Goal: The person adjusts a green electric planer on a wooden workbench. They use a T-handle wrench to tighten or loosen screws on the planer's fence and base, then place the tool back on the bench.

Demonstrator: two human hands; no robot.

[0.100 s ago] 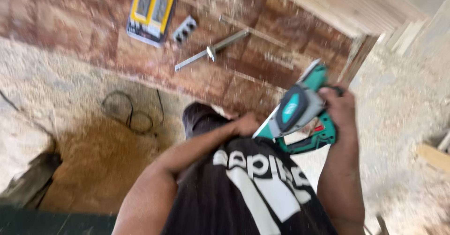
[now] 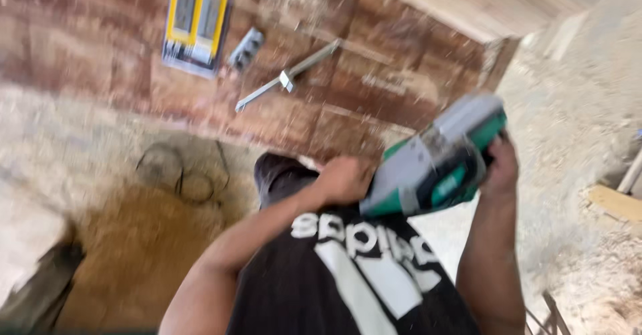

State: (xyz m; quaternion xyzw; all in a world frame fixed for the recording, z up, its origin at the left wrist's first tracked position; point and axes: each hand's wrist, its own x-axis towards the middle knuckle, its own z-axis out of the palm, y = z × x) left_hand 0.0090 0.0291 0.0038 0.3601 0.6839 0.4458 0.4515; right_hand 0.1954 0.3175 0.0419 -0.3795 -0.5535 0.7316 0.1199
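the right hand (image 2: 498,168) is wrapped closed around the far right end of a green and grey power tool (image 2: 435,161), at what appears to be its handle. the left hand (image 2: 344,180) is curled closed at the near left end of the same tool, touching its body; motion blur hides how the fingers sit. the tool is held in the air, tilted, with its right end higher, right of centre in the view and above the black shirt with white print (image 2: 354,275).

beyond the hands lies a reddish-brown wooden board (image 2: 100,54) dusted with sawdust. on it, at far left, rests a yellow and grey blister pack (image 2: 196,21). just right of it lies a small grey metal part (image 2: 245,49). further right lies a long thin metal bracket (image 2: 287,75), set at a slant. a dark coiled cable (image 2: 180,171) lies on the sawdust-covered floor (image 2: 60,154) to the near left.
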